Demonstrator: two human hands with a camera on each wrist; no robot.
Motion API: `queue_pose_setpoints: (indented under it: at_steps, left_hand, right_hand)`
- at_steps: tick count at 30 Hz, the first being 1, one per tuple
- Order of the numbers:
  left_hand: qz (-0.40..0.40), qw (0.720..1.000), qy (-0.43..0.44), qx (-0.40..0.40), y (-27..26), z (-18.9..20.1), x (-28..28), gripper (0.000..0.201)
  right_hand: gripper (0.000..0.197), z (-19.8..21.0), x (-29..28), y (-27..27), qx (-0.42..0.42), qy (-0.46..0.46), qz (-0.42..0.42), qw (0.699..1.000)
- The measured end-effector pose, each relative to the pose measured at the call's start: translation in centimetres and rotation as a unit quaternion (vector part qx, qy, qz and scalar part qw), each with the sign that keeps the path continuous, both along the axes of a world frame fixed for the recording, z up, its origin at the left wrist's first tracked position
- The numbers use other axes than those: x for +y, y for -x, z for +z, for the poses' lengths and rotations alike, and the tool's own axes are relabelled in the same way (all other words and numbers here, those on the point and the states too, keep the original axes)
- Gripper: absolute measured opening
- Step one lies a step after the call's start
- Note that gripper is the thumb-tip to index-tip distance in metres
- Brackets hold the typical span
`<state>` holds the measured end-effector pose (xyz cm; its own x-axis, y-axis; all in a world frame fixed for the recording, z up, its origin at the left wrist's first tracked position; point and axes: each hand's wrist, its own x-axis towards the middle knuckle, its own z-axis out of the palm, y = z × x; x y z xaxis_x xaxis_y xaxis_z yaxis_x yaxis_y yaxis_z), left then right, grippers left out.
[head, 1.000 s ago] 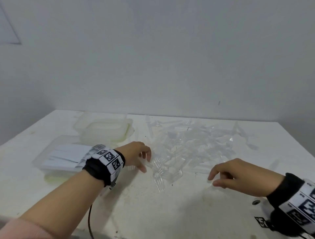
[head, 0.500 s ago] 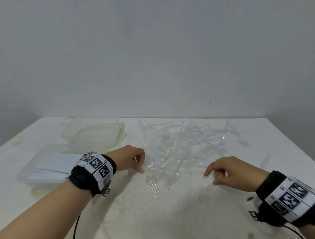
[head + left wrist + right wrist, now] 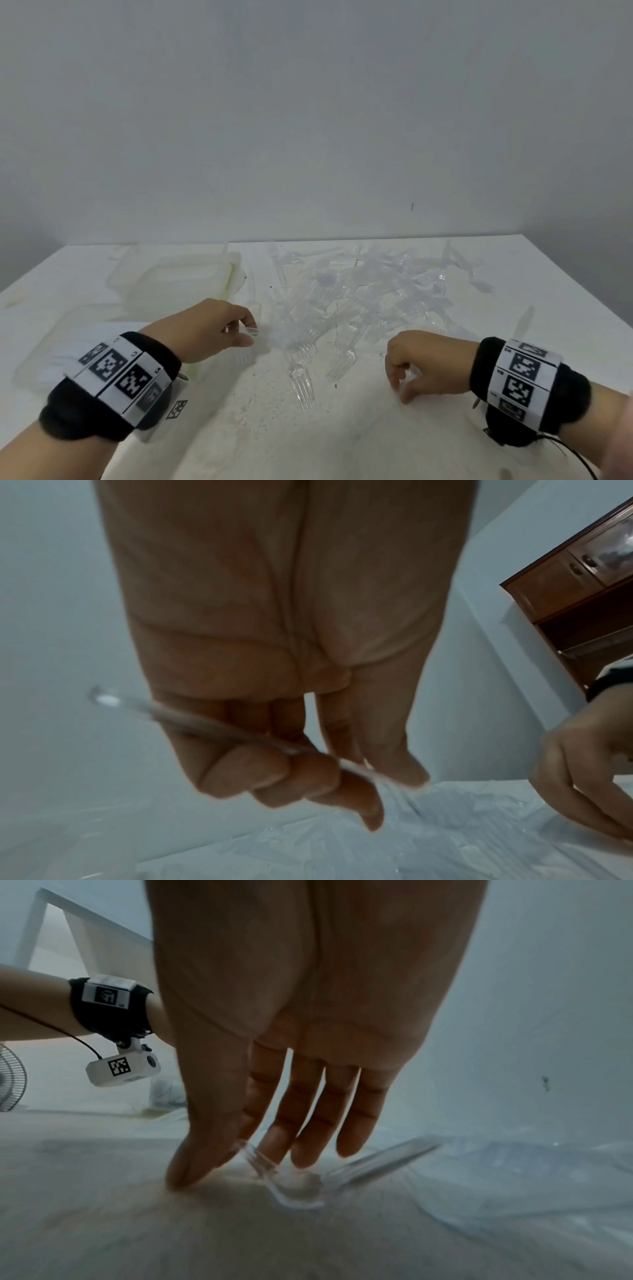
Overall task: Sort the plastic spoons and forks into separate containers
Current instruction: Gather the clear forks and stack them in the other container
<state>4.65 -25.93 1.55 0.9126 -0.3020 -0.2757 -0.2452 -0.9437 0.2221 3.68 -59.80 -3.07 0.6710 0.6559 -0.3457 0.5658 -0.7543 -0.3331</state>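
A heap of clear plastic spoons and forks [image 3: 359, 294] lies in the middle of the white table [image 3: 308, 438]. At the heap's left edge, my left hand [image 3: 239, 334] curls its fingers round a clear utensil [image 3: 212, 729]; faint tines show just under the hand. My right hand [image 3: 399, 394] points fingers down at the table on the near right. Its thumb and index finger [image 3: 270, 1148] pinch the tines of a clear fork [image 3: 298, 1188] lying there. Two clear containers stand at the left, a far one [image 3: 178, 274] and a near one [image 3: 44, 349].
Two loose forks [image 3: 303, 380] lie between my hands, near the heap's front edge. A single utensil [image 3: 524, 322] lies apart at the right. The table's right edge runs close behind it. A wall rises behind the table.
My left hand has closed round a utensil at the heap's edge. My right hand has drawn back toward me and turned its fingers down onto a fork.
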Motion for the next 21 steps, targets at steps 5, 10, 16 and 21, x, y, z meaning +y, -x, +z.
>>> queue_pose_setpoints:
  at_steps: [5, 10, 16, 21]
  left_hand:
    - [0.01, 1.0, -0.021, 0.006, 1.0, 0.7, 0.9, 0.015]
    - [0.016, 1.0, -0.015, 0.016, 1.8, 1.4, 2.6, 0.019]
    - [0.027, 0.998, 0.045, 0.019, 1.2, 1.8, 1.3, 0.016]
    - [-0.001, 0.995, 0.101, -0.02, -2.7, 1.9, -3.8, 0.015]
  right_hand:
    - [0.017, 0.6, -0.5, -0.4, 0.022, -0.056, -0.042, 0.997]
    - [0.013, 1.4, -0.6, -0.8, 0.03, -0.106, -0.073, 0.991]
    - [0.022, 2.1, -1.6, -1.2, 0.073, -0.135, -0.109, 0.982]
    - [0.019, 3.0, -4.0, -1.8, 0.052, -0.144, -0.17, 0.974]
